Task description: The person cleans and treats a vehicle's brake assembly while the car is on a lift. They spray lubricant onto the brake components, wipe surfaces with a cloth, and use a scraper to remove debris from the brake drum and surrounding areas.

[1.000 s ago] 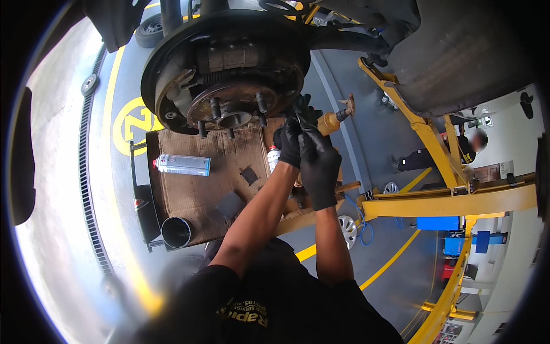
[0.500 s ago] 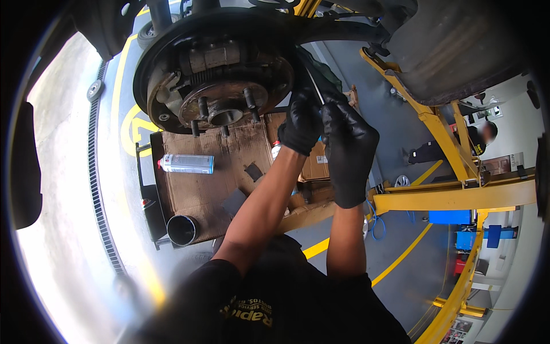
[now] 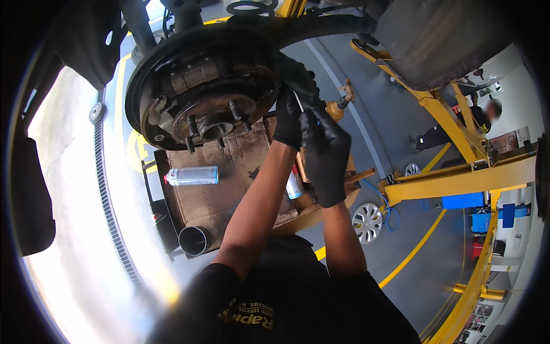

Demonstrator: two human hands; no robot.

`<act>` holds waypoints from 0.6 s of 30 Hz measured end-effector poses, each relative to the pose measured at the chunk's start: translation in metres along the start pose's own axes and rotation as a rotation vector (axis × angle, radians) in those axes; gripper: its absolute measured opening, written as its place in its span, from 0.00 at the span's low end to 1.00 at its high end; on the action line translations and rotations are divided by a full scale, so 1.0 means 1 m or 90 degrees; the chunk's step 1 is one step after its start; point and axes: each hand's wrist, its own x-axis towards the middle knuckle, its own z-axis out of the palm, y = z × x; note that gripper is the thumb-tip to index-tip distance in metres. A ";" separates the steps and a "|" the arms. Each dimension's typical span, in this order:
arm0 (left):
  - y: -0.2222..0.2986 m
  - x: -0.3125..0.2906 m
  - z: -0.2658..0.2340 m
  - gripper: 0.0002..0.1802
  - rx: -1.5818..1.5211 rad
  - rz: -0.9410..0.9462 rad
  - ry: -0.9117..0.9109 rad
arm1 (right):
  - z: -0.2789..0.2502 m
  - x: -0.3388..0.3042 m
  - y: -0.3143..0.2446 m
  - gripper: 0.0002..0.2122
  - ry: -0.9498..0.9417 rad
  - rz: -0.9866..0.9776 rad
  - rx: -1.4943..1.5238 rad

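The exposed drum brake assembly hangs at the upper left, with a wheel hub and several studs facing me. My left hand, in a black glove, is beside its right edge. Its fingers are bent around a dark greenish piece whose kind I cannot make out. Close against it, my right hand, also gloved in black, is closed on a thin metal rod. The rod points up toward the left hand's fingers; its tip and its grip end are partly hidden.
Beneath the brake, a cardboard-lined cart carries a lying spray can, a dark round cup and another can. A wheel cover lies on the floor. Yellow lift arms stand right; another person is beyond.
My view has shifted, so the brake appears lower and farther left. Both hands stay together by its edge, the rod still in my right hand. More of the can and wheel cover shows.
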 end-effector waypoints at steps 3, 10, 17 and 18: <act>-0.016 -0.015 -0.053 0.12 0.010 -0.098 0.094 | 0.014 -0.034 0.062 0.17 -0.014 0.107 -0.025; 0.086 -0.111 -0.159 0.09 0.258 -0.068 0.216 | 0.089 -0.097 0.087 0.17 -0.163 0.203 -0.066; 0.244 -0.190 -0.121 0.18 0.662 0.102 0.511 | 0.137 -0.086 0.046 0.18 -0.377 0.185 0.187; 0.258 -0.194 -0.098 0.19 0.667 0.054 0.475 | 0.130 -0.076 0.050 0.18 -0.382 0.173 0.213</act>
